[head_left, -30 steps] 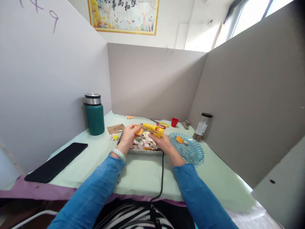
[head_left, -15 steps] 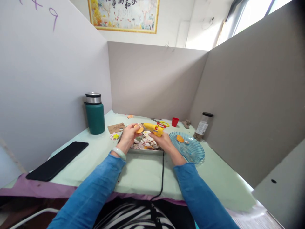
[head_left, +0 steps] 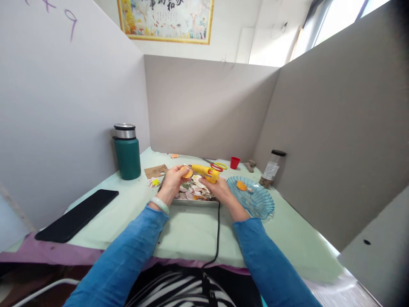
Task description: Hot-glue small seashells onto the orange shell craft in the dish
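Observation:
Between the fingers of my left hand (head_left: 173,181) is a thin orange disc (head_left: 188,172), possibly a shell or a felt round; its kind is not clear. My right hand (head_left: 217,187) grips a yellow hot glue gun (head_left: 206,172), its nozzle pointing left at the disc's edge. Whether the nozzle touches the disc is too small to make out. Beneath both hands lies a metal tray (head_left: 194,203) full of shells (head_left: 194,192) and small pieces, partly covered by the hands. A black cord (head_left: 218,232) runs from near my right hand over the table's front edge.
A green bottle (head_left: 127,155) and a black phone-like slab (head_left: 78,215) are on the left. A blue glass plate (head_left: 263,204) holds an orange piece at right. Scissors (head_left: 218,166), a red cup (head_left: 234,163), and a jar (head_left: 271,169) stand farther back. Grey partitions (head_left: 211,106) surround the table.

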### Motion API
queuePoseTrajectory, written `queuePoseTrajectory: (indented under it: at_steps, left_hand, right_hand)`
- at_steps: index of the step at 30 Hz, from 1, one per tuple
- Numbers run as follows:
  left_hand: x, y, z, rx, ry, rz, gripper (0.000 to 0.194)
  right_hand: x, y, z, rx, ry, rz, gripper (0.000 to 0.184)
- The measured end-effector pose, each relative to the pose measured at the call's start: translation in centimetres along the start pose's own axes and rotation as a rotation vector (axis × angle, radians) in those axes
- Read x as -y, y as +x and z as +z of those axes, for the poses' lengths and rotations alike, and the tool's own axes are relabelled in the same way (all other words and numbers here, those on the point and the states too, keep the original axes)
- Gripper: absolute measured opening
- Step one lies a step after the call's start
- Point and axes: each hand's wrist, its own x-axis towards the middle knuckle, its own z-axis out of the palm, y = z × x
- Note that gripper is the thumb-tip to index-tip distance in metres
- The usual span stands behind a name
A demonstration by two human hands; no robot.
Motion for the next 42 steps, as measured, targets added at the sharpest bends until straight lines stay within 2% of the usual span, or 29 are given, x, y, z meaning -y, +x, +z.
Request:
queuePoseTrajectory:
  at_steps: [14, 21, 25, 27, 33, 42]
  left_hand:
    - [0.05, 0.11, 0.0, -0.011, -0.039, 0.019, 0.027]
    - [-0.39, -0.21, 0.08, 0.014, -0.027, 0.035, 0.054]
    - [-0.41, -0.22, 0.13, 0.012, -0.011, 0.038, 0.059]
    - [-0.37, -0.19, 0.18, -0.003, -0.008, 0.037, 0.057]
    - [-0.19, -0.02, 0.1, -0.009, -0.026, 0.054, 0.034]
    - [-0.15, 0.01, -0.07, -0.019, 0.003, 0.066, 0.04]
  right_hand:
    - [-0.05, -0.02, -0.05, -0.014, -0.022, -0.005, 0.042]
    - [0.12, -0.12, -0.07, -0.016, -0.021, -0.006, 0.041]
    - [0.14, -0.13, -0.03, -0.023, -0.007, -0.011, 0.041]
    - [0.18, -0.12, -0.02, -0.022, -0.008, -0.007, 0.04]
    - [0.39, -0.2, -0.02, 0.014, -0.014, 0.002, 0.042]
    - [0.28, -0.11, 0.02, -0.017, 0.002, -0.01, 0.039]
